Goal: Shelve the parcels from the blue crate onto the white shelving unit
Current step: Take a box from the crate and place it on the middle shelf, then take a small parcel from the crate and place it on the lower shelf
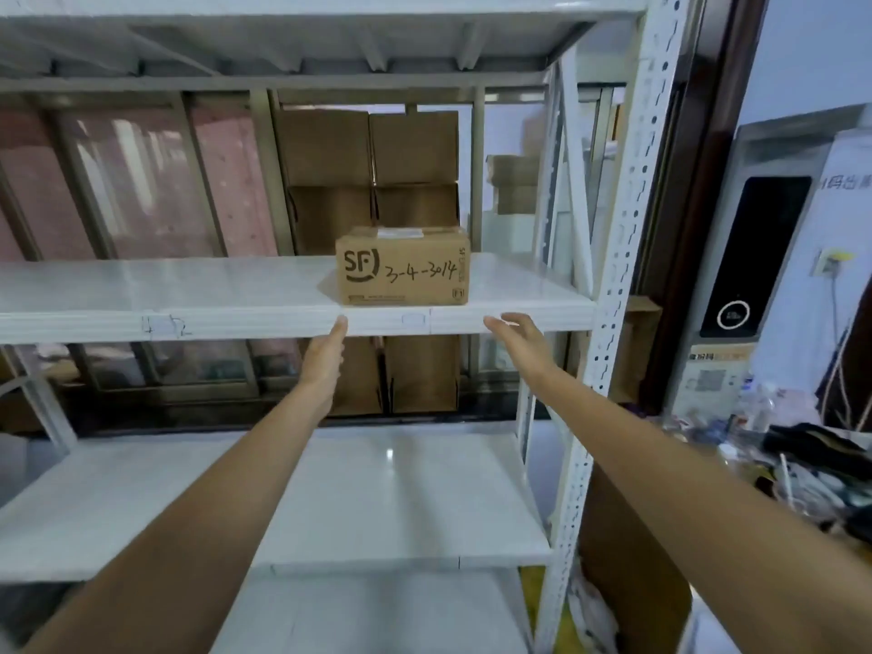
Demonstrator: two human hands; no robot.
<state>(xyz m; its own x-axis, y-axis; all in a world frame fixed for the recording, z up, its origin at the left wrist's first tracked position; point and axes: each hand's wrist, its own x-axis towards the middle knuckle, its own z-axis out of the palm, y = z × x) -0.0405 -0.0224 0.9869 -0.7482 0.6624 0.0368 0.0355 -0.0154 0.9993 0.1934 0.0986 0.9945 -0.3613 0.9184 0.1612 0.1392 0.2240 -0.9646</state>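
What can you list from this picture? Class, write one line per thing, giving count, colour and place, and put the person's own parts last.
Parcel: one, brown cardboard with black marker writing, on the middle shelf near its right end.
Shelving unit: one, white metal, fills most of the view.
Stacked cartons: several, brown, behind the unit at the window.
Window: one, grey frame, behind the unit, pinkish behind the glass.
Device with dark screen: one, white and black, to the right.
Clutter pile: mixed colours, lower right; items too blurred to name.
Large carton: one, brown, low beside the right post.
Left hand: one, open, fingers straight, just below the middle shelf's front edge.
Right hand: one, open, fingers relaxed, in front of that edge, holding nothing.
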